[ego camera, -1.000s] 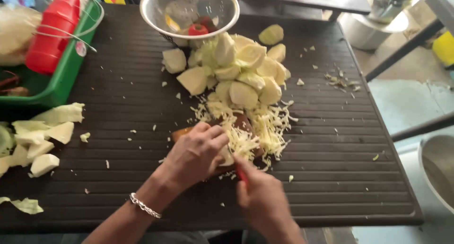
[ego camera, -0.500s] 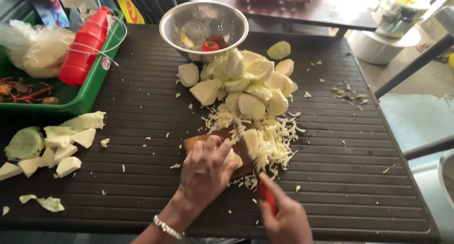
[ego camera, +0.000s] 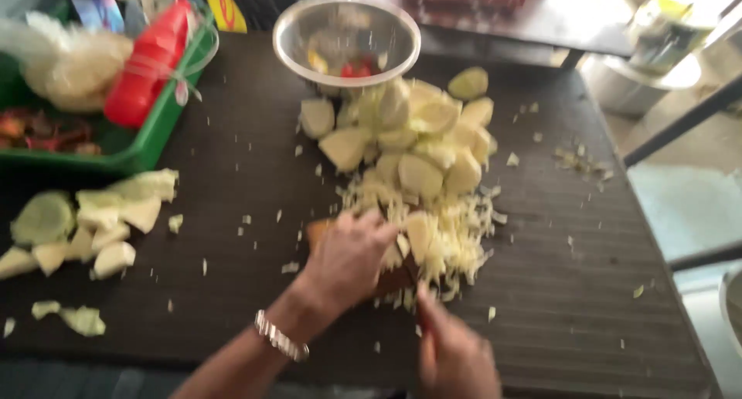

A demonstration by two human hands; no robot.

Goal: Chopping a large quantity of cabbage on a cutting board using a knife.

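My left hand (ego camera: 349, 257), with a silver bracelet on the wrist, presses a pale cabbage piece (ego camera: 418, 235) down on a small wooden chopping board (ego camera: 317, 230). My right hand (ego camera: 456, 351) grips a knife; only a bit of red handle (ego camera: 422, 318) shows and the blade is hidden in the blur. Shredded cabbage (ego camera: 456, 237) is heaped just right of the board. Beyond it lies a pile of cabbage chunks (ego camera: 417, 148). The picture is motion-blurred.
A steel bowl (ego camera: 348, 35) with red and yellow bits stands at the back. A green tray (ego camera: 154, 128) at the left holds a red bottle (ego camera: 147, 66) and a plastic bag. More cabbage pieces (ego camera: 93, 221) lie at the left. The dark slatted table's right edge (ego camera: 657, 237) drops off.
The view has shifted and blurred. My hands stay on the board; the right hand has moved slightly with the knife beside the shredded heap.
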